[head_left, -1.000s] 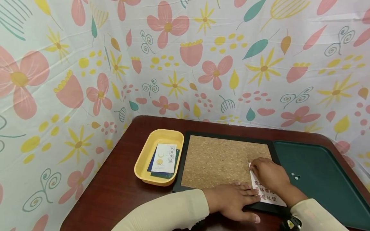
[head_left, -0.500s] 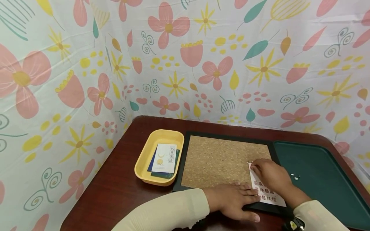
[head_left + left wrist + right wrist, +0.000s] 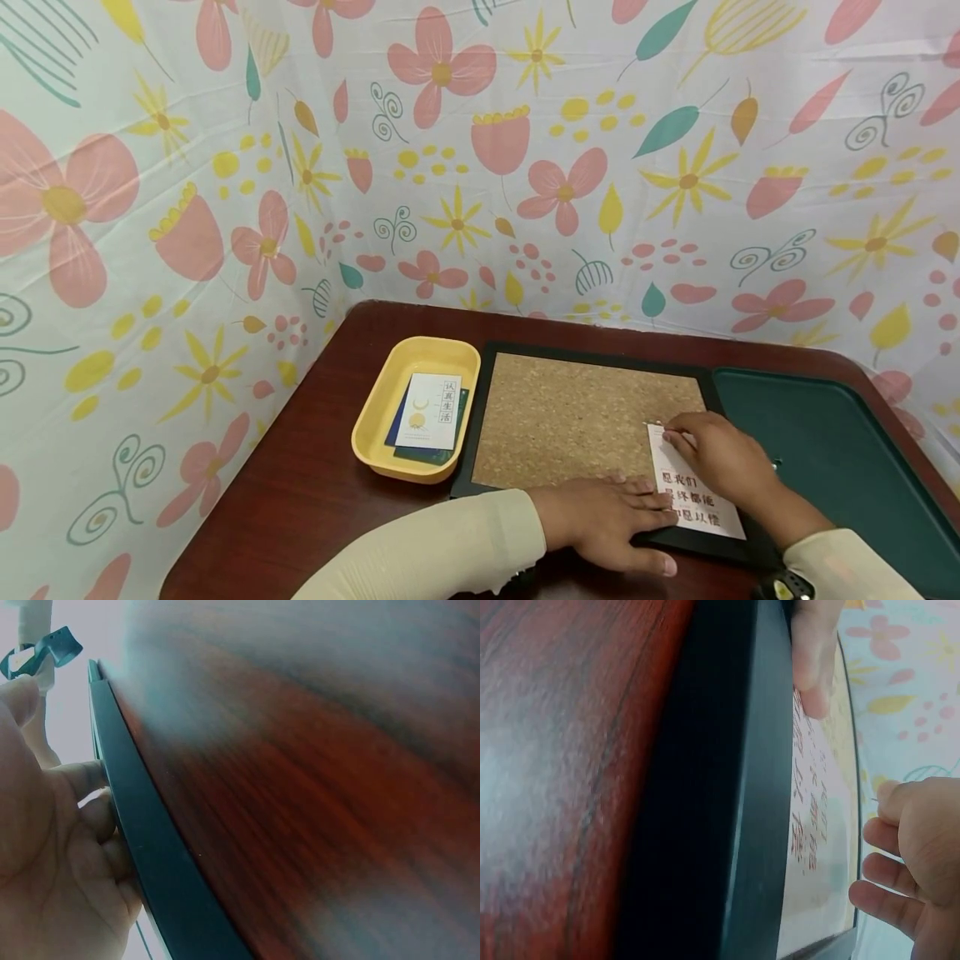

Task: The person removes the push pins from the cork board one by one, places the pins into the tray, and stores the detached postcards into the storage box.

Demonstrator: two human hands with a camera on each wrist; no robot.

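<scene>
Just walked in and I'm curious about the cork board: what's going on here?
A person is fixing a white card with red characters at the near right corner of a black-framed cork board. The left hand lies flat, holding down the card's near left edge, while the right hand pinches something small at its top corner, probably a pin. More cards wait in a yellow tray to the left; a green tray sits right.

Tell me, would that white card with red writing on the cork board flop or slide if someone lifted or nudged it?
The white card looks thin and flat, so probably light and bendy. It likely slides easily, which may be why the left hand presses its edge while the right hand works its top corner.
</scene>
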